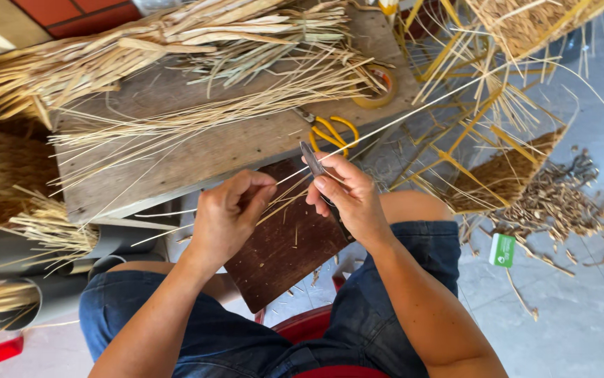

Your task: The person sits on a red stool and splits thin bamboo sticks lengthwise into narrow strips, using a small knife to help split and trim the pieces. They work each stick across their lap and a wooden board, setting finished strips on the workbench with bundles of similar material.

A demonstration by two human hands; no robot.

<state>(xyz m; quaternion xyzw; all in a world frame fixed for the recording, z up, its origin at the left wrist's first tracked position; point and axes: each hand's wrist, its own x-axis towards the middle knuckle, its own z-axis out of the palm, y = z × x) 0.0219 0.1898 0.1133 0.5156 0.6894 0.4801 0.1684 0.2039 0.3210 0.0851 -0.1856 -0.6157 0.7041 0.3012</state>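
Observation:
My left hand (226, 213) pinches a thin pale straw strip (414, 106) that runs up and to the right past my right hand. My right hand (347, 199) grips a small knife (312, 158), its grey blade pointing up and resting against the strip. Both hands hover over a dark brown wooden board (284, 255) that lies across my knees. More thin strips stick out to the left below my left hand.
A low wooden table (197, 150) carries bundles of straw (141, 42), yellow-handled scissors (333, 133) and a tape roll (379, 87). Grey tubes (43, 297) with straw lie at left. Yellow wire frames with partial weaving (498, 168), shavings (554, 203) and a small green box (502, 250) are at right.

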